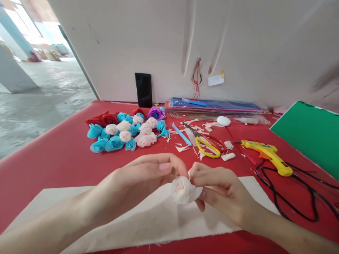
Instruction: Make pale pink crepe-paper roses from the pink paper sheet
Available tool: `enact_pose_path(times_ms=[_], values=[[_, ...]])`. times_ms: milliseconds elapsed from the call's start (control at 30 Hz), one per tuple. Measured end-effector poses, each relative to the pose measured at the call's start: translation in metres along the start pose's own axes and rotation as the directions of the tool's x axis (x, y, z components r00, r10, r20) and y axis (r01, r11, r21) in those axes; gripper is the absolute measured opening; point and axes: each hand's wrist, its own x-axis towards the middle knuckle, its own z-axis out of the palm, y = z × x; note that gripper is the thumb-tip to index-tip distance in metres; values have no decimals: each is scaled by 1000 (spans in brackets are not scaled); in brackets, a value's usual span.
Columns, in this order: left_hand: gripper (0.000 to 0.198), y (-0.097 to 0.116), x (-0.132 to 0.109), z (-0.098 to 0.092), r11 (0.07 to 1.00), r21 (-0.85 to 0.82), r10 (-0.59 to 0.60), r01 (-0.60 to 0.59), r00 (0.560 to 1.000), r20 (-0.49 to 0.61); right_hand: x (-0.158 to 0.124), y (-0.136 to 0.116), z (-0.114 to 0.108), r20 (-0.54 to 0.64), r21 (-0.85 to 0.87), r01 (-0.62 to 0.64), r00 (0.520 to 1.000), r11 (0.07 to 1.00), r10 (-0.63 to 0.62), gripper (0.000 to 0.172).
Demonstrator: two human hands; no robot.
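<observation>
A small pale pink paper rose [182,189] is held between both hands just above a cream sheet [137,225] on the red table [53,155]. My left hand [137,183] pinches it from the left with thumb and fingers closed. The rose's right side and outer petal are gripped by my right hand [222,192], fingers curled round it.
A pile of finished paper roses [124,132] in blue, white, red and purple lies further back. Scissors [206,143], a blue stick [181,134], paper scraps, a yellow glue gun [270,155] with black cord, a green board [309,134], stacked paper sheets [214,105] and a phone [143,90] surround it.
</observation>
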Motion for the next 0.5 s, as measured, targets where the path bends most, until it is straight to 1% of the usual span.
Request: enact_pose_path(times_ms=[67, 133, 200, 300, 367, 433, 500], values=[[23, 0, -1, 2, 1000, 20, 8, -8, 1000, -6, 2, 1, -2, -8, -108, 126, 992, 986, -128, 42], [22, 1, -3, 3, 997, 83, -3, 5, 1000, -30, 3, 2, -4, 3, -228, 265, 962, 937, -271, 38], [20, 1, -6, 4, 984, 172, -30, 42, 997, -70, 4, 3, -7, 26, -334, 361, 927, 871, -374, 33], [17, 0, -12, 4, 955, 283, -37, 88, 983, -179, 3, 5, -11, 47, -438, 421, 893, 795, -447, 28], [17, 0, -14, 4, 935, 337, -31, 110, 973, -230, 3, 5, -14, 56, -478, 455, 870, 751, -491, 27], [16, 1, -14, 6, 918, 378, -36, 123, 972, -231, 3, 4, -15, 79, -516, 474, 855, 713, -512, 28], [14, 2, -13, 9, 915, 383, -50, 127, 977, -206, 3, 2, -17, 111, -553, 490, 845, 674, -524, 28]])
